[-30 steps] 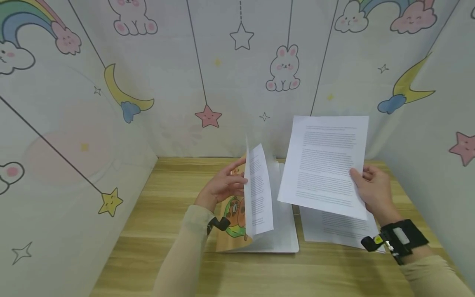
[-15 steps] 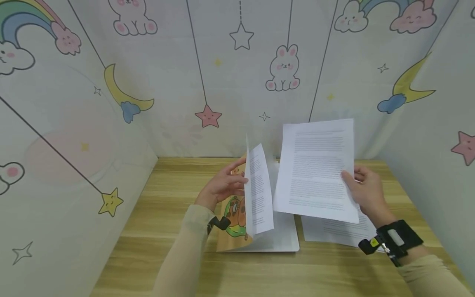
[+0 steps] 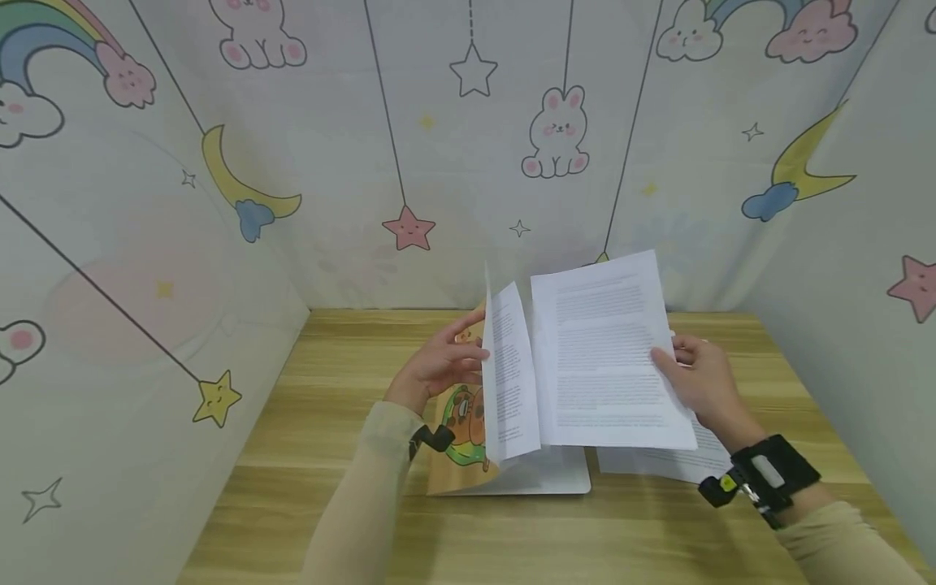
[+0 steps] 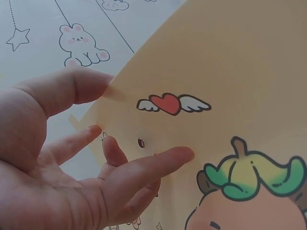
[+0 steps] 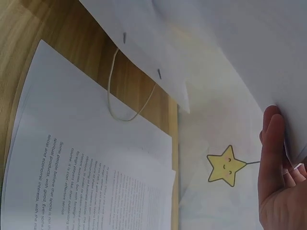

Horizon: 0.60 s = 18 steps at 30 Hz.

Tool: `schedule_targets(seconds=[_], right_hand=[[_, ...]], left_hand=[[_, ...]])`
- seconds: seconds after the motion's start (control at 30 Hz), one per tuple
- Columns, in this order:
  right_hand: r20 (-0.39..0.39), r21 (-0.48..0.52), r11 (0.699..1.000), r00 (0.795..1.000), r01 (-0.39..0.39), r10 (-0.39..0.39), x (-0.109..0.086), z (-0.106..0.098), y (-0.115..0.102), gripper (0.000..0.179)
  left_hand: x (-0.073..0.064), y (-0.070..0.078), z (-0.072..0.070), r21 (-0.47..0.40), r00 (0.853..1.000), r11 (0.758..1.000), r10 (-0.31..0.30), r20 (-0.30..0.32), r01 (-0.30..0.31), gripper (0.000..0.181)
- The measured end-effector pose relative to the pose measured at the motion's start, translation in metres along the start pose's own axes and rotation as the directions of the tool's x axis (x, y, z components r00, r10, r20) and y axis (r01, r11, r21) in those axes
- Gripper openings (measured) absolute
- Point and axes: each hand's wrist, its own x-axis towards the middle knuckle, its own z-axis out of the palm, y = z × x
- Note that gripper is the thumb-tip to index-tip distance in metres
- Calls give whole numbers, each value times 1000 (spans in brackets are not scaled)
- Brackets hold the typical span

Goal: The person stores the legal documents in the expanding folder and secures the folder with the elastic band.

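A cartoon-print folder (image 3: 462,422) stands open on the table, its cover lifted, with printed sheets (image 3: 514,382) upright inside. My left hand (image 3: 442,361) holds that cover up at its edge, fingers spread against it. Seen from the left wrist, the cover shows a winged heart (image 4: 165,104) and a small metal eyelet (image 4: 141,143) near my left hand (image 4: 91,158). My right hand (image 3: 702,382) pinches a few printed pages (image 3: 607,357) by their right edge, thumb in front, fingers behind. These pages tilt over the folder's white inside (image 3: 563,475).
More printed paper (image 3: 658,463) lies flat on the wooden table (image 3: 512,536), right of the folder. A thin cord loop (image 5: 109,91) with metal ends hangs from the folder's white edge in the right wrist view. Cartoon-patterned cloth walls (image 3: 351,162) enclose the back and sides.
My right hand has carried the pages leftward and down, from beside the folder to over its white inside, tilting them. The left hand and the raised cover stay in place.
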Motion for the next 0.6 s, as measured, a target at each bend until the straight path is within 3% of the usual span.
schedule_targets(seconds=[0.6], right_hand=[[86,-41,999,996,-13,16,-1,15,-7,43]], left_hand=[[0,-1,-3,-3,1000,1000,10,3,-10,80]])
